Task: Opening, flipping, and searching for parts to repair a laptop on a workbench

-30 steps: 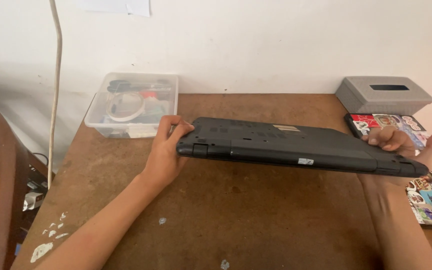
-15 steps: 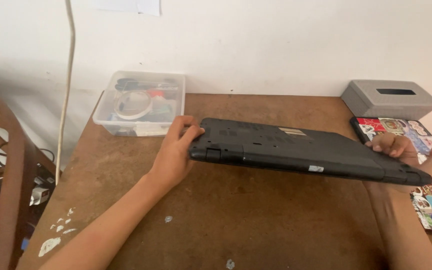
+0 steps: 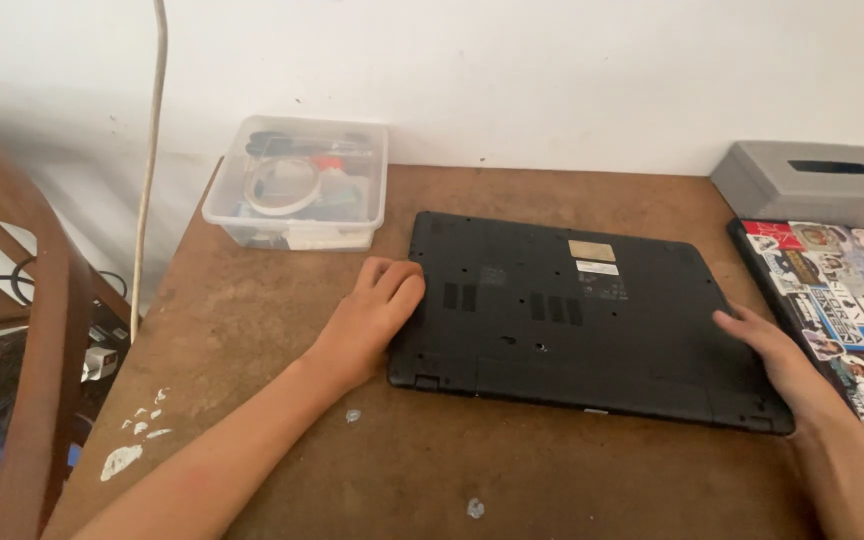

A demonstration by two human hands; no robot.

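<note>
Now my left hand rests against the left edge of the black laptop, fingers pressed together and curled lightly at its side. My right hand lies flat on the laptop's right end, fingers together, holding nothing. The laptop lies underside up, flat on the brown table, between my two hands. Beyond my left fingers sits a clear plastic box; beside my right fingers lies a sticker-covered laptop, with a grey box farther off.

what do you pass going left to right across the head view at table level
wooden chair → clear plastic box → left hand → black laptop → right hand → sticker-covered laptop
</note>
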